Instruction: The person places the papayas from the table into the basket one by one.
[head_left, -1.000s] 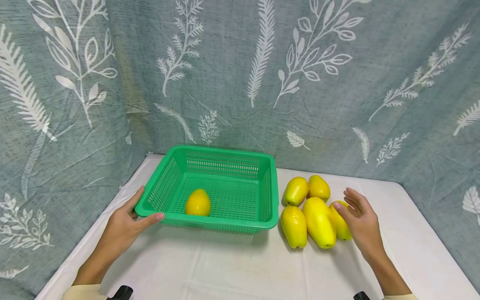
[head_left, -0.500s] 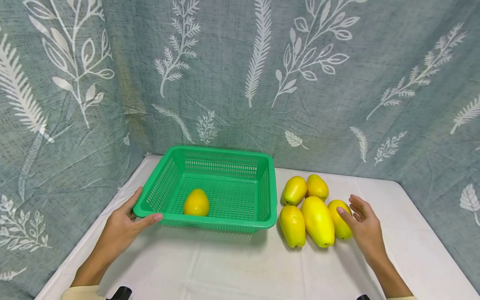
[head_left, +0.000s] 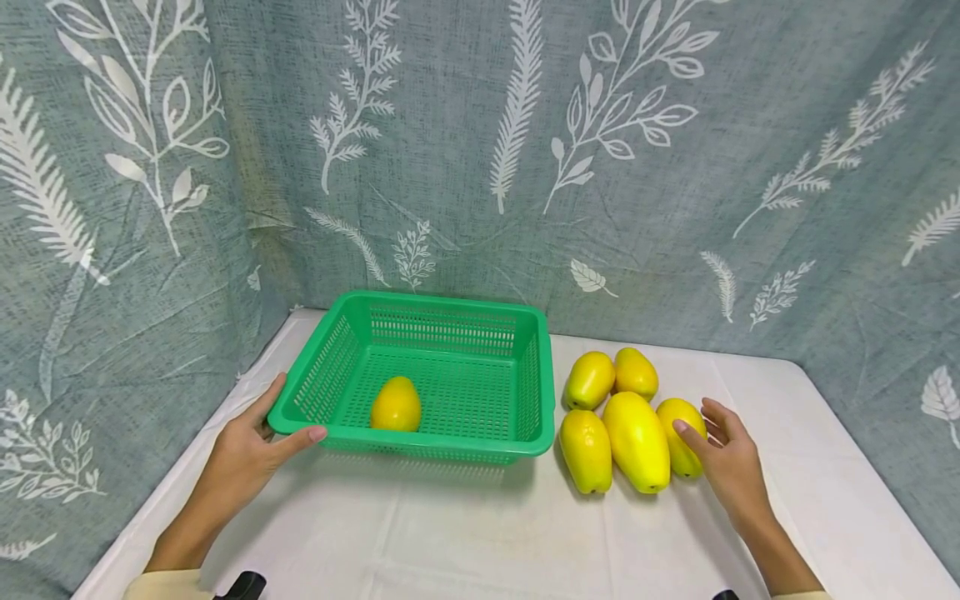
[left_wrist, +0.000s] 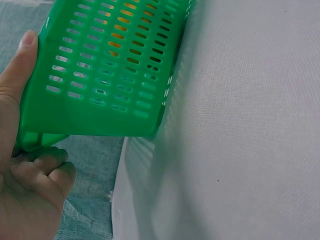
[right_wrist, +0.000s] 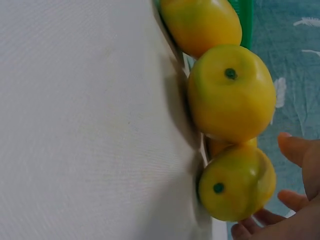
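My left hand grips the near left corner of a green plastic basket, thumb along the front rim. In the left wrist view its fingers curl beneath the rim. One yellow mango lies inside near the front wall. My right hand is at the right side of the rightmost mango, thumb over its near side and fingers beyond it. In the right wrist view, fingertips are right at this mango's edge, with thumb and fingers spread.
A large mango lies against the rightmost one. Beside it sits another mango, with two more mangoes behind, close to the basket's right wall. White cloth covers the table; a patterned curtain hangs behind.
My right hand has moved slightly right and down, from overlapping the rightmost mango to its right side. The left hand keeps its grip on the basket. The mangoes have not moved.
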